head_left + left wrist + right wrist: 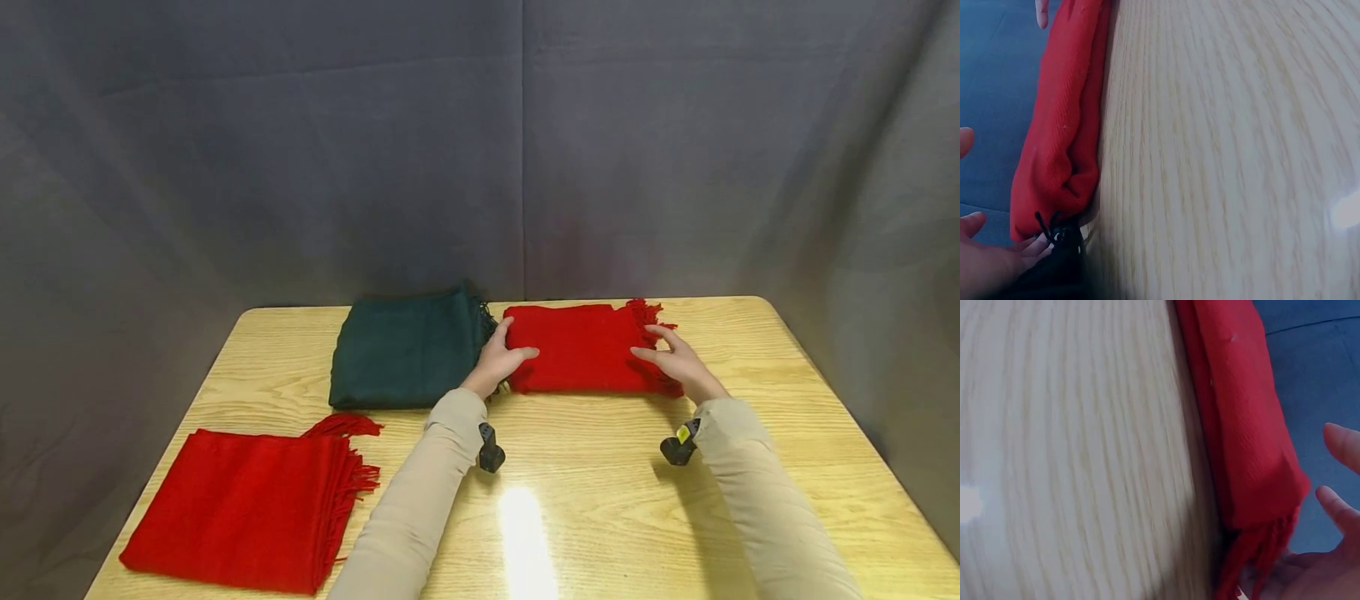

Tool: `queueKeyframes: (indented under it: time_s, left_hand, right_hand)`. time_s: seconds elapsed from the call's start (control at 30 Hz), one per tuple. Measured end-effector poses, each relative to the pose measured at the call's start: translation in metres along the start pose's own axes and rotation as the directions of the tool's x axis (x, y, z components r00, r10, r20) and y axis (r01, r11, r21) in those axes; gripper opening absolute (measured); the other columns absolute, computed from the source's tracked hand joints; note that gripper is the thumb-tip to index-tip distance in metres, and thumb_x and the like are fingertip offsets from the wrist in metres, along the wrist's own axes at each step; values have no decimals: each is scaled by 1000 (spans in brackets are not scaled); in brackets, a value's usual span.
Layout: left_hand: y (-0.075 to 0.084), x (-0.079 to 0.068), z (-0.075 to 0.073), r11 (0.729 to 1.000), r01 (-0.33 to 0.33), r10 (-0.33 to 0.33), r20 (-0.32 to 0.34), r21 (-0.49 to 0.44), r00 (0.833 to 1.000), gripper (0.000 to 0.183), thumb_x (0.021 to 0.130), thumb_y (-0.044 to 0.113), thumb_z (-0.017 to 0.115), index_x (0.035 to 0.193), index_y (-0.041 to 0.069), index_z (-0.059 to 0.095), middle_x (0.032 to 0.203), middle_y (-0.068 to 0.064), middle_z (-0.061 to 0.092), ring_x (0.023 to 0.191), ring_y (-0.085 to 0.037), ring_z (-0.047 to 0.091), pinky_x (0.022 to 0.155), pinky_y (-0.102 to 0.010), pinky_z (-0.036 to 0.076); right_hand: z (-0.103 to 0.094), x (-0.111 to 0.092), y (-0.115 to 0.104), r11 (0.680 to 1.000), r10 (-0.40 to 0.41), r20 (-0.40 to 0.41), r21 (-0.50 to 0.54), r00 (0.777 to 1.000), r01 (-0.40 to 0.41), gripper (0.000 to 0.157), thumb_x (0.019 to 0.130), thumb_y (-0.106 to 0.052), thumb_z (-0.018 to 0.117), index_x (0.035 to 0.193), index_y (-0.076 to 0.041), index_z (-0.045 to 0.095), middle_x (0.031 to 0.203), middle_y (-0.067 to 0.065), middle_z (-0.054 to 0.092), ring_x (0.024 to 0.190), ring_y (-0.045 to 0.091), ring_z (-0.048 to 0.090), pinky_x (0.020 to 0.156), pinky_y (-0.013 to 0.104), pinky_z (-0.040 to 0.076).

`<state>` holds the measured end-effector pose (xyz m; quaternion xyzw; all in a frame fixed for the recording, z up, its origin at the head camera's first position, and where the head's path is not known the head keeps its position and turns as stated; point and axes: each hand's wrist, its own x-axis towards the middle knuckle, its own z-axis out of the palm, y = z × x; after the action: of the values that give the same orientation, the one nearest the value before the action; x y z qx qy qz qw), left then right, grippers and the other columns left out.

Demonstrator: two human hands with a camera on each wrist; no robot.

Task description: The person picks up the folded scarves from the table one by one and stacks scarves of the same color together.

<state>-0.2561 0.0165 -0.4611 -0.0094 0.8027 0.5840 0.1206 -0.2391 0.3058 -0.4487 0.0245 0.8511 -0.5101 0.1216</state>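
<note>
red folded scarf [576, 350]: long axis crosswise; left hand [497, 362] and right hand [681, 365] at opposite ends, both spread wide.

On my feed, creased grey-blue cloth [645, 158] hangs behind and beside a pale wood-grain table [600, 492], where I see white glare [527, 542].
</note>
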Motion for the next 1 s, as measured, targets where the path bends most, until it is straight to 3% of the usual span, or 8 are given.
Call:
queueKeyframes:
  time_s: [0.1, 0.57, 0.83, 1.0]
  left_hand:
    - [-2, -1, 0, 1000, 5, -5, 0, -29, 1000, 75, 81, 22, 65, 144, 19, 23, 147, -6, 26, 129, -25, 29, 101, -43, 31]
    - [-1, -4, 5, 998, -6, 5, -5, -64, 1000, 74, 82, 19, 64, 144, 22, 25, 141, -7, 34, 114, -28, 43, 92, -41, 40]
    - [-2, -4, 7, 998, 9, -7, 38, -69, 999, 77, 79, 17, 65, 144, 22, 25, 142, -7, 33, 122, -26, 37, 99, -42, 33]
    - [-2, -4, 9, 999, 10, -5, 100, -46, 995, 77, 78, 13, 65, 143, 22, 27, 141, -9, 33, 122, -27, 36, 100, -44, 31]
  right_hand:
    - [4, 2, 2, 1000, -3, 5, 16, 1000, 3, 71, 88, -30, 58, 143, -5, 20, 146, 23, 14, 129, 44, 16, 102, 54, 20]
    - [6, -3, 6, 1000, 5, 1, -15, 1000, -5, 74, 87, -31, 59, 144, -8, 17, 146, 22, 14, 129, 43, 16, 102, 56, 16]
    - [5, -3, 8, 1000, -27, 30, -1, 999, 27, 74, 87, -31, 61, 144, -10, 18, 147, 21, 14, 131, 41, 13, 103, 56, 15]
    - [6, -2, 9, 999, -41, 50, -7, 998, 42, 70, 87, -28, 60, 143, -11, 22, 147, 21, 14, 132, 41, 13, 103, 57, 13]
